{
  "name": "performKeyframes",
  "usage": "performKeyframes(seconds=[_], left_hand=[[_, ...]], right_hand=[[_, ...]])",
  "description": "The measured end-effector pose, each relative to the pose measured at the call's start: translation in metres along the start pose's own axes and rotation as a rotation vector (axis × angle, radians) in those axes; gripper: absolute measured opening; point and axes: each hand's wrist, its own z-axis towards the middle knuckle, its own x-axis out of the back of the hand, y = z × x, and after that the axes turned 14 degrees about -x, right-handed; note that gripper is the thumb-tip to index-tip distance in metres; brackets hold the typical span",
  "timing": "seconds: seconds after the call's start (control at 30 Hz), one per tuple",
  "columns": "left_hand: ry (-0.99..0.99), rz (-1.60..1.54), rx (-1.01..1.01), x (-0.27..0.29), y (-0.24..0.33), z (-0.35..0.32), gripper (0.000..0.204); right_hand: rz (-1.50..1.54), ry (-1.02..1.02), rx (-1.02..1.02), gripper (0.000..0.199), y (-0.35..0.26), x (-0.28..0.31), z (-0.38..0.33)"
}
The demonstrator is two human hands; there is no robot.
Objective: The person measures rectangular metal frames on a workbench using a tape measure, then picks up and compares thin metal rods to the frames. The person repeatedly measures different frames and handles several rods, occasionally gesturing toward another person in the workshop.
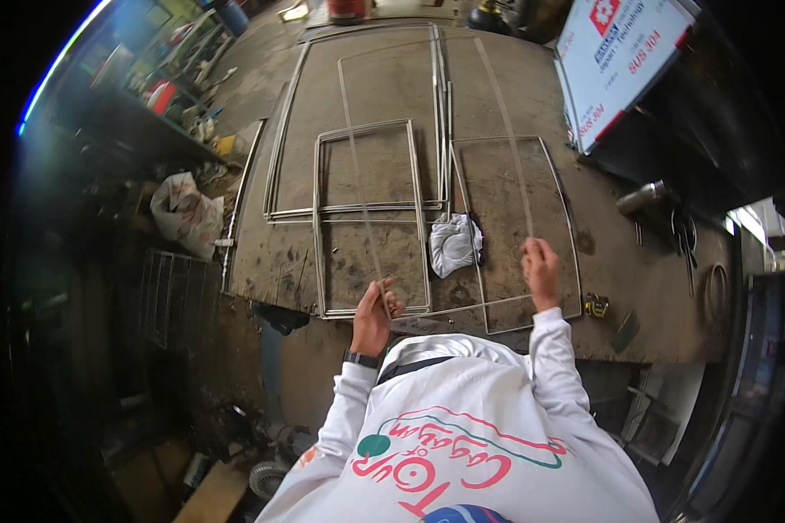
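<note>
A large rectangular frame of thin metal rod [508, 131] is in both my hands, its long sides running away from me above the table. My left hand [375, 312] is closed around its left side near the close corner. My right hand [541, 268] grips the right side. Beneath it on the table lie smaller rod frames [321, 235], stacked on larger rod frames [279, 144]. Another single rod frame [560, 187] lies to the right, partly under the held one. Between them rests a crumpled white cloth [455, 246].
The worn brown table [619, 253] has a tape measure [596, 304] near its front right. A stack of sheets with a white-blue printed face [619, 65] stands back right, a metal cylinder [641, 198] below it. On the left are a white sack [186, 213] and a wire rack [170, 292].
</note>
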Motion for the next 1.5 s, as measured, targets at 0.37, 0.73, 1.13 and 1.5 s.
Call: performKeyframes(seconds=[0.37, 0.73, 1.13, 1.5], left_hand=[[-0.074, 0.138, -0.266, -0.115, -0.026, 0.092, 0.044], [-0.127, 0.148, -0.295, -0.144, -0.054, 0.095, 0.022], [-0.108, 0.152, -0.357, -0.119, -0.047, 0.103, 0.016], [-0.072, -0.082, -0.313, -0.13, -0.042, 0.095, 0.022]], right_hand=[[0.017, -0.025, 0.176, 0.036, -0.016, 0.115, -0.022], [0.052, 0.05, 0.168, 0.037, -0.043, 0.144, -0.004], [0.075, 0.05, 0.197, 0.032, -0.004, 0.126, -0.008], [0.153, 0.102, 0.281, 0.043, 0.003, 0.13, -0.02]])
